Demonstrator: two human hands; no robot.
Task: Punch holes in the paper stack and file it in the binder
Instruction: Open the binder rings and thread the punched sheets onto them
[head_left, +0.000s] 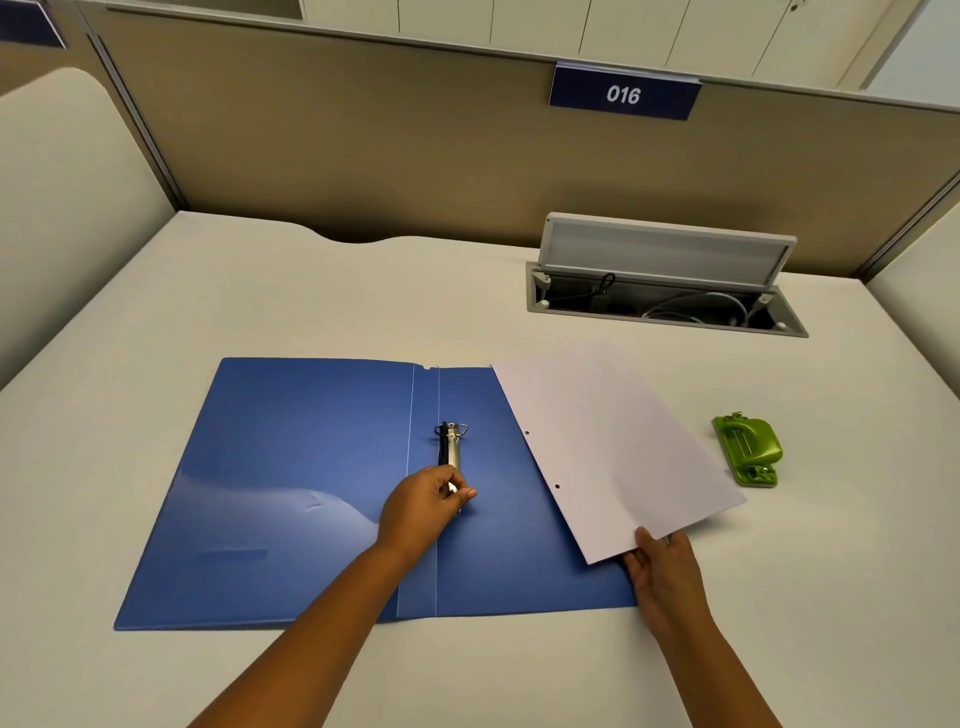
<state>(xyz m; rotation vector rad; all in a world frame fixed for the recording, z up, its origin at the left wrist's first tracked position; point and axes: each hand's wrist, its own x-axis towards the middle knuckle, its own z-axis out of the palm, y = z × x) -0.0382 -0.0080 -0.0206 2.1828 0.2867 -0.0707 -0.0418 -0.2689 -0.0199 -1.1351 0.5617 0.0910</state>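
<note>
A blue binder (291, 467) lies open and flat on the desk. Its metal ring mechanism (451, 447) runs along the spine, one ring showing at the far end. My left hand (423, 506) pinches the near end of that mechanism, hiding the near ring. A white paper stack (618, 441) with two punched holes along its left edge lies tilted, partly over the binder's right cover. My right hand (662, 571) grips the stack's near corner, thumb on top. The green hole punch (748, 449) sits on the desk to the right of the paper, untouched.
A cable tray (670, 306) with its lid raised is sunk into the desk at the back right, cables inside. A beige partition (363, 140) with a blue "016" sign (623, 94) closes the back. The white desk (260, 291) extends left and forward.
</note>
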